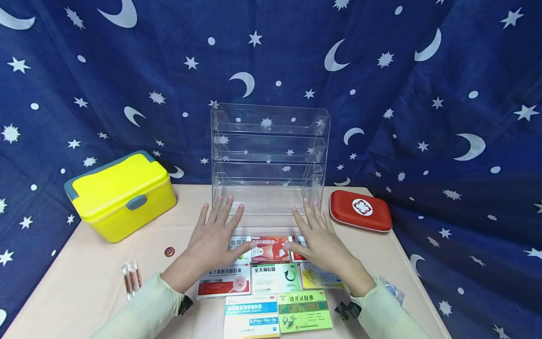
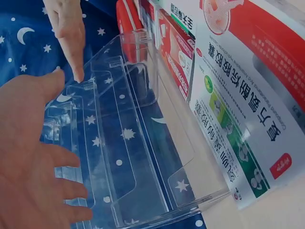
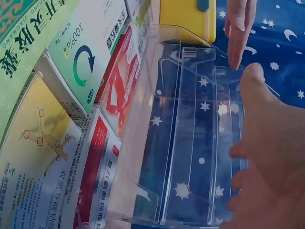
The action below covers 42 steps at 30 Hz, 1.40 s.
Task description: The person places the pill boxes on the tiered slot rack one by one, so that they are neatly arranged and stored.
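Observation:
Both hands are held out flat with spread fingers and nothing in them. The left hand [image 1: 213, 241] hovers over the left side of several medicine boxes, its thumb overlapping the red box [image 1: 271, 252] in the head view. Over the right side, the right hand [image 1: 323, 247] mirrors it, partly covering a yellow-and-white box [image 1: 322, 278]. Between the wrists lie a white-and-green box [image 1: 275, 280] and a white-and-red box [image 1: 224, 282]. Closest to the person are a blue-and-white box [image 1: 251, 313] and a green box [image 1: 305, 311]. Beyond the fingertips stands a clear tiered rack [image 1: 268, 134].
A yellow lidded box [image 1: 127, 193] with a grey latch stands at the left. Near it lie a small dark red disc [image 1: 169, 251] and several thin brown vials [image 1: 132, 281]. A red zip case [image 1: 360, 211] with a white emblem sits right of the rack. Starry blue cloth hangs behind.

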{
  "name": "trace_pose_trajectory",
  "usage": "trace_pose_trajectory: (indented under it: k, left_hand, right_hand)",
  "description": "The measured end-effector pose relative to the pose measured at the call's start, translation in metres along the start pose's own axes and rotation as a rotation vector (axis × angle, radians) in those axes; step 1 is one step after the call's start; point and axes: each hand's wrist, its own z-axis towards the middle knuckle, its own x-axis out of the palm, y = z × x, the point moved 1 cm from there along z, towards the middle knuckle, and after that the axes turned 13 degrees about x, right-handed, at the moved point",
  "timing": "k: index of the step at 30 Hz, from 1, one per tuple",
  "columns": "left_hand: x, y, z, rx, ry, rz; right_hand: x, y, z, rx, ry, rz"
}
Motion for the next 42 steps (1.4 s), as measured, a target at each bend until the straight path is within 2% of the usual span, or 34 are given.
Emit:
trace_pose_trajectory:
  k: [3, 6, 9, 11, 13, 15, 18, 21, 24, 29, 37, 42]
  left_hand:
    - [-0.003, 0.004, 0.001, -0.011, -0.105, -0.07]
    - [-0.007, 0.014, 0.004, -0.055, -0.285, -0.185]
    - [-0.011, 0.028, 0.008, -0.131, -0.464, -0.314]
    - [-0.011, 0.039, 0.01, -0.198, -0.54, -0.415]
    - [-0.01, 0.05, 0.014, -0.266, -0.574, -0.521]
    - [-0.008, 0.061, 0.017, -0.335, -0.574, -0.623]
    - [-0.004, 0.074, 0.023, -0.406, -0.557, -0.731]
    - [0.0, 0.081, 0.028, -0.43, -0.545, -0.772]
    - [0.002, 0.086, 0.032, -0.422, -0.548, -0.764]
    - [0.003, 0.089, 0.033, -0.429, -0.539, -0.728]
    - [0.003, 0.09, 0.033, -0.436, -0.517, -0.726]
    - [0.002, 0.09, 0.032, -0.439, -0.51, -0.735]
  right_hand:
    - [-0.001, -0.003, 0.0, -0.017, -0.007, 0.117]
    - [-0.002, -0.011, 0.001, -0.028, -0.019, 0.285]
    - [-0.002, -0.022, 0.002, -0.026, -0.01, 0.475]
    - [0.0, -0.033, 0.002, 0.023, 0.021, 0.592]
    - [0.004, -0.046, 0.002, 0.094, 0.06, 0.7]
    - [0.01, -0.06, 0.003, 0.182, 0.094, 0.777]
    - [0.021, -0.081, 0.004, 0.294, 0.114, 0.823]
    - [0.032, -0.096, 0.002, 0.382, 0.105, 0.807]
    - [0.04, -0.108, -0.002, 0.448, 0.085, 0.75]
    - [0.049, -0.118, -0.005, 0.462, 0.083, 0.654]
    - [0.052, -0.122, -0.003, 0.455, 0.192, 0.56]
    - [0.05, -0.123, -0.002, 0.466, 0.201, 0.529]
